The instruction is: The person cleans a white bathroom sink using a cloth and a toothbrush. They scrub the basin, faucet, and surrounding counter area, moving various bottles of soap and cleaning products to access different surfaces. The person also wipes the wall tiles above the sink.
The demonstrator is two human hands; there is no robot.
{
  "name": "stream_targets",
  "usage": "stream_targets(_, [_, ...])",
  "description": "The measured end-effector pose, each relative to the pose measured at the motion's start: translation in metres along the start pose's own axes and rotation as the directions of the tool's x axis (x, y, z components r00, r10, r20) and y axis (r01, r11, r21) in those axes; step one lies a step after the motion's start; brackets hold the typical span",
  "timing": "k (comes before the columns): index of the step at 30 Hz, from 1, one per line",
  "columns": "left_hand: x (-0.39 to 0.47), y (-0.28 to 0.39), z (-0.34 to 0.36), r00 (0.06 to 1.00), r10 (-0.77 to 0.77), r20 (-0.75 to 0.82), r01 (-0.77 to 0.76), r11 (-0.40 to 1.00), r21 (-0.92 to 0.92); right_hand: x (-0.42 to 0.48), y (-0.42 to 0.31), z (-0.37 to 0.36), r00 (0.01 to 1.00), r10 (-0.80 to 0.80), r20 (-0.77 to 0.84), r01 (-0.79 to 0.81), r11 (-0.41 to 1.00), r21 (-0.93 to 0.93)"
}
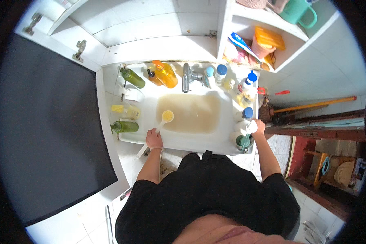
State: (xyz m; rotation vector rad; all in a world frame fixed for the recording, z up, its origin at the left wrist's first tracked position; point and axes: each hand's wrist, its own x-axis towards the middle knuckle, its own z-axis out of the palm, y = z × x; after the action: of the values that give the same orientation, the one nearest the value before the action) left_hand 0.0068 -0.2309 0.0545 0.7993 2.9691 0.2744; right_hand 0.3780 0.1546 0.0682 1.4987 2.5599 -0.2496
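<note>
My left hand (154,139) is closed round the white handle of a long-handled brush (167,116), at the front left edge of a white sink (177,140). The brush's round, yellowish bristle head points up over cloudy brownish water (195,113) in the basin. At the sink's right edge my right hand (258,127) is beside a bottle with a white pump top (252,126); whether its fingers grip the bottle or the rim is hidden. A bottle with a blue cap (247,113) and one with a green pump (243,141) stand on either side of it.
A metal faucet (186,77) is at the back of the sink. Green bottles (134,79) and orange bottles (167,76) line the left and back. An open cabinet door (61,128) spans the left; shelves (268,18) hold a green mug (296,12). A yellow pole (317,104) lies at right.
</note>
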Motion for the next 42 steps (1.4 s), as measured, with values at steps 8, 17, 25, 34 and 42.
stream_targets(8, [0.005, -0.005, 0.004, 1.0, 0.017, 0.025, -0.017, 1.0, 0.016, -0.012, 0.019, -0.017, 0.96, 0.147, -0.238, 0.04, 0.768, 0.639])
stream_targets(17, [0.003, -0.005, 0.005, 0.999, 0.043, 0.011, -0.043, 0.999, -0.008, -0.049, -0.049, -0.206, 0.937, 0.214, -0.277, 0.117, 0.554, 0.824])
stream_targets(25, [0.002, -0.003, 0.001, 0.999, 0.02, 0.038, -0.019, 0.999, -0.029, 0.031, -0.27, -0.31, 0.771, -0.168, -0.614, 0.556, 0.647, 0.522])
stream_targets(34, [-0.001, -0.005, -0.001, 1.0, 0.003, 0.006, -0.003, 0.998, -0.07, 0.14, -0.346, -0.289, 0.768, -0.047, -0.638, 0.579, 0.475, 0.663])
stream_targets(42, [0.0, -0.008, 0.008, 1.0, -0.007, 0.018, 0.008, 0.998, -0.061, 0.123, -0.35, -0.301, 0.952, -0.227, -0.207, 0.126, -0.326, 0.937])
